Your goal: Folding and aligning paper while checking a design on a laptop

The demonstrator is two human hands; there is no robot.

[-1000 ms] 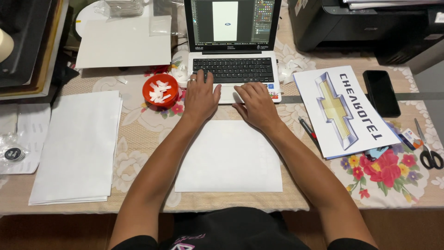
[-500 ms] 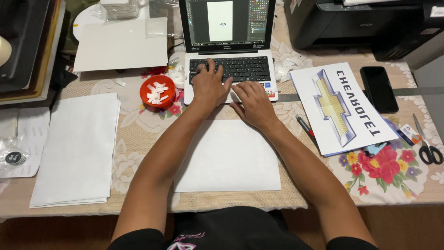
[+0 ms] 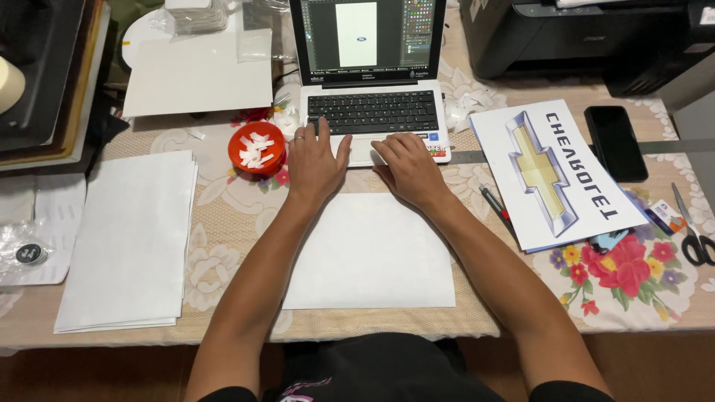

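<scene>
Both hands rest flat, fingers loosely spread, holding nothing: left hand [image 3: 316, 160] and right hand [image 3: 408, 168] on the laptop [image 3: 372, 119], a white sheet [image 3: 369, 253] just behind the wrists.

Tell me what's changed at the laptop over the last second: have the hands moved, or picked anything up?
The left hand reached up onto the keys half a second ago and has drawn back to the laptop's front edge, left of the trackpad. The right hand has stayed at the trackpad. Neither hand took hold of anything. The blank sheet, red bowl, paper stack and logo print lie as before.
</scene>
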